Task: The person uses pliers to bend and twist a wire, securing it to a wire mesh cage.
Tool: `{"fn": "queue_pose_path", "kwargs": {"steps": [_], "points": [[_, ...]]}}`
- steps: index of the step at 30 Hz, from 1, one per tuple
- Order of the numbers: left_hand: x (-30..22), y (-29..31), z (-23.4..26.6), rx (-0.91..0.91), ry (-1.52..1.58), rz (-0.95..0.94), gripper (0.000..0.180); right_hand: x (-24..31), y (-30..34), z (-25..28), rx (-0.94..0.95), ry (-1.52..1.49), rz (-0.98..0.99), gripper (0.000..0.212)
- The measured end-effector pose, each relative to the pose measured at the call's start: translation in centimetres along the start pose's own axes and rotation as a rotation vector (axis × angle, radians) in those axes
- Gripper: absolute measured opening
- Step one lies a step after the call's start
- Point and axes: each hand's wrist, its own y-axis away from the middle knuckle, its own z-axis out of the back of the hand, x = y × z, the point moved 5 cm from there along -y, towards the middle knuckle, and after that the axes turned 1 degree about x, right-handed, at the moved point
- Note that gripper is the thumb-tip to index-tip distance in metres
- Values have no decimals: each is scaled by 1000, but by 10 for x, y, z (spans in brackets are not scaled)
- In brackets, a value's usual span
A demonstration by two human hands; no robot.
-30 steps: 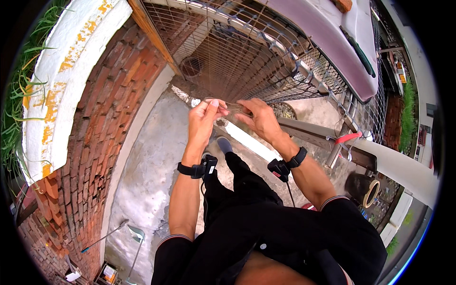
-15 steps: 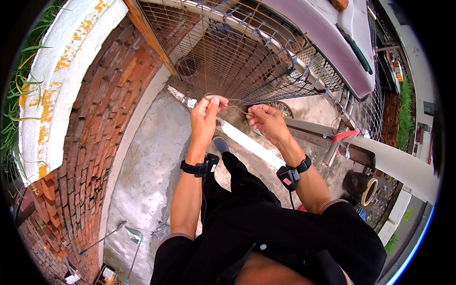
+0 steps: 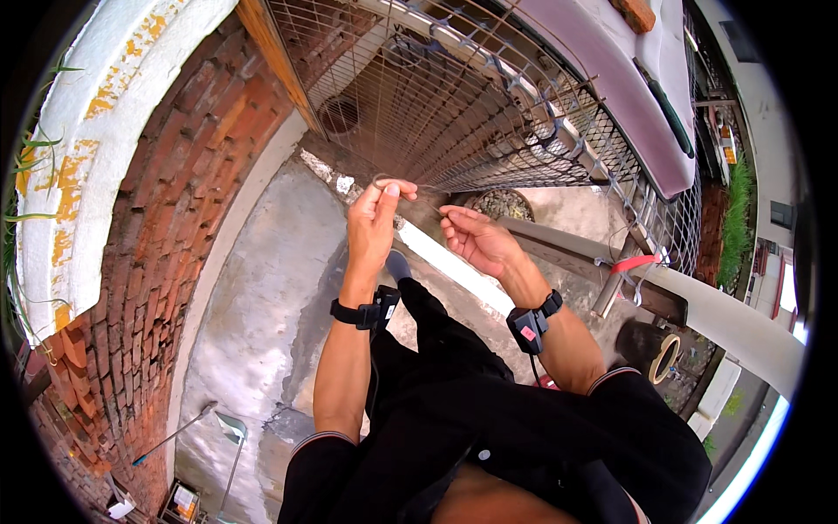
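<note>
A thin, looped piece of wire (image 3: 425,186) stretches between my hands in front of the mesh fence. My left hand (image 3: 373,220) pinches it between thumb and forefinger, with a curved part showing above the fingertips. My right hand (image 3: 478,239) is a short way to the right, its thumb and forefinger pressed together on the wire's other part, the remaining fingers curled. Both hands hang in the air over the concrete step. Beyond them stands the wire mesh panel (image 3: 436,105), not touched by either hand as far as I can see.
A brick wall (image 3: 188,192) runs along the left. At right, a pale rail (image 3: 716,310) carries a red tie (image 3: 635,263). Green-handled pliers or shears (image 3: 665,109) and a brick piece (image 3: 635,14) lie on a mauve surface. A dustpan (image 3: 231,427) stands lower left.
My right hand has moved slightly left and its fingers have turned toward the left hand. The left hand keeps its pinch. The view has shifted a little.
</note>
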Motion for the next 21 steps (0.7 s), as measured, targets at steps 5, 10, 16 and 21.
{"fn": "queue_pose_path", "kwargs": {"steps": [5, 10, 16, 21], "points": [[8, 3, 6, -9, 18, 1, 27, 0, -5, 1, -44, 301, -23, 20], [13, 1, 12, 30, -53, 66, 29, 13, -14, 4, -49, 381, 61, 18], [12, -1, 9, 45, 66, 136, 34, 51, -24, -7, -114, 518, 228, 16], [35, -13, 4, 70, 236, 238, 39, 55, -37, -3, -172, 263, 319, 15]]}}
